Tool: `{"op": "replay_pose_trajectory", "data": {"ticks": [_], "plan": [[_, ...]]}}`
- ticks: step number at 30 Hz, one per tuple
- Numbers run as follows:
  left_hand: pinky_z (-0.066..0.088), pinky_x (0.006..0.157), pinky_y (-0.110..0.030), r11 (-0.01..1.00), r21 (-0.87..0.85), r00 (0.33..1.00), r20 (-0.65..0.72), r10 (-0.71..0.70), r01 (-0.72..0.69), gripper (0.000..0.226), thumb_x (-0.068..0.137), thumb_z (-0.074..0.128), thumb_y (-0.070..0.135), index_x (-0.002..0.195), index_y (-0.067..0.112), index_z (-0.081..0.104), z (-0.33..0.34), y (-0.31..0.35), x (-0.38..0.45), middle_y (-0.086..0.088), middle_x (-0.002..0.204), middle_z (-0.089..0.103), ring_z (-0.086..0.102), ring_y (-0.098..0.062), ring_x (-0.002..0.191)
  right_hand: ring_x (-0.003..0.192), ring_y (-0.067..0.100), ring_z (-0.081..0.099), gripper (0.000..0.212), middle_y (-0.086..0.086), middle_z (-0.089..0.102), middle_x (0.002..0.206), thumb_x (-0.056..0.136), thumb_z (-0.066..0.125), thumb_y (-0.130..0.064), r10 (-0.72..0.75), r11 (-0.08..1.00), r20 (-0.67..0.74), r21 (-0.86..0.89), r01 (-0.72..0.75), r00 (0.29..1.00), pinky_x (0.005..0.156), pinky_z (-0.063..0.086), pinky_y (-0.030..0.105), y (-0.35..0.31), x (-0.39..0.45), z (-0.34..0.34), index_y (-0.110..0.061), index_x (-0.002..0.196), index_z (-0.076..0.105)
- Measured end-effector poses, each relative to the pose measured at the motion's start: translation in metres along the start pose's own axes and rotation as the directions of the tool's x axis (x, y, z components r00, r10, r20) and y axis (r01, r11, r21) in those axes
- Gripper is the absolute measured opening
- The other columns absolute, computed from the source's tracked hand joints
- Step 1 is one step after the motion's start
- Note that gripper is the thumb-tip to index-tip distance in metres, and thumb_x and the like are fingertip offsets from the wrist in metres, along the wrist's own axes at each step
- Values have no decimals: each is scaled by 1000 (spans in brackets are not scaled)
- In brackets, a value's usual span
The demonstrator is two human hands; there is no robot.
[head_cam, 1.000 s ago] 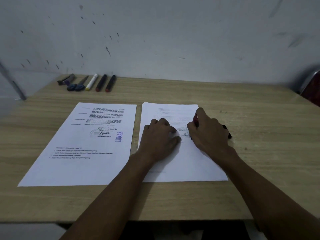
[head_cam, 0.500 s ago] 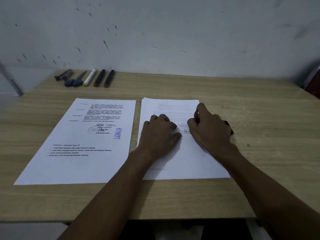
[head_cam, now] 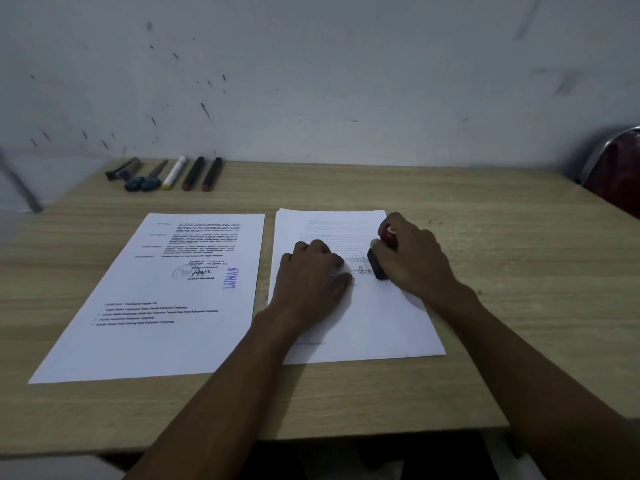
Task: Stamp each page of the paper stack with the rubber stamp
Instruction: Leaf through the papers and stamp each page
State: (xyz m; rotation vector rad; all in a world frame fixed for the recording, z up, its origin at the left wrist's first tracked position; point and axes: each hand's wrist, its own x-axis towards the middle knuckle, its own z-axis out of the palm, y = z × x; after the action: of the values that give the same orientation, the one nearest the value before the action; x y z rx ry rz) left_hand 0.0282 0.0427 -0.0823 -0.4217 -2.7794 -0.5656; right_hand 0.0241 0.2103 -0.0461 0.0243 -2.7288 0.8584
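Note:
A stack of white printed pages [head_cam: 374, 323] lies at the middle right of the wooden table. My left hand [head_cam: 311, 275] rests on its top page with knuckles bent. My right hand [head_cam: 412, 258] grips a rubber stamp [head_cam: 379, 263] with a red handle and black base, tilted over the page's right side near the signature lines. A single stamped page [head_cam: 156, 299] lies to the left, bearing a purple "LUNAS" mark [head_cam: 231, 278].
Along the table's back left edge lie scissors [head_cam: 145, 180], a white marker [head_cam: 174, 172], two dark markers [head_cam: 202, 174] and a small dark tool [head_cam: 123, 169]. A red chair [head_cam: 616, 171] stands at the far right. A white wall rises behind the table [head_cam: 519, 271].
My right hand has tilted the stamp so its black base now shows at the page. The left hand stays on the stack. The camera view has shifted slightly.

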Motion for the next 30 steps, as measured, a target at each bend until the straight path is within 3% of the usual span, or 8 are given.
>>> {"op": "replay_pose_trajectory", "data": {"ticks": [4, 8, 13, 21, 30], "plan": [[39, 88, -37, 995, -94, 996, -83, 11, -19, 38, 86, 55, 49, 113, 26, 67, 0, -1, 1, 2, 117, 60, 50, -24, 111, 84, 18, 61, 10, -7, 64, 85, 88, 61, -22, 73, 959, -153, 281, -28, 986, 74, 47, 31, 7, 4, -18, -19, 98, 58], [47, 87, -43, 963, -264, 968, -250, -20, -48, 41, 85, 55, 46, 109, 16, 70, -2, -7, 2, -4, 108, 64, 58, -25, 104, 90, 18, 57, 28, -3, 59, 98, 88, 64, -24, 255, 912, -272, 387, -137, 928, 76, 44, 31, 29, 8, -39, -13, 110, 51], [47, 85, -33, 946, -323, 946, -317, -71, -37, 37, 86, 57, 41, 103, 12, 72, -5, -13, 2, -5, 101, 66, 61, -23, 100, 93, 17, 54, 29, 1, 59, 103, 88, 67, -26, 317, 923, -339, 324, -206, 886, 75, 37, 27, 60, 5, -57, -13, 111, 56], [42, 82, -26, 942, -334, 952, -294, -83, -21, 32, 84, 59, 37, 100, 12, 72, -5, -14, 2, -5, 101, 67, 62, -23, 97, 93, 23, 62, 22, -1, 65, 96, 86, 69, -30, 216, 966, -307, 206, -157, 927, 81, 53, 41, 63, -1, -45, -24, 103, 58], [41, 82, -24, 941, -339, 947, -304, -100, -10, 32, 83, 60, 36, 100, 12, 72, -8, -18, 0, -4, 101, 67, 62, -21, 95, 95, 26, 62, 22, -1, 67, 96, 85, 68, -34, 185, 978, -270, 140, -152, 945, 80, 54, 46, 60, 5, -32, -30, 102, 55]]}}
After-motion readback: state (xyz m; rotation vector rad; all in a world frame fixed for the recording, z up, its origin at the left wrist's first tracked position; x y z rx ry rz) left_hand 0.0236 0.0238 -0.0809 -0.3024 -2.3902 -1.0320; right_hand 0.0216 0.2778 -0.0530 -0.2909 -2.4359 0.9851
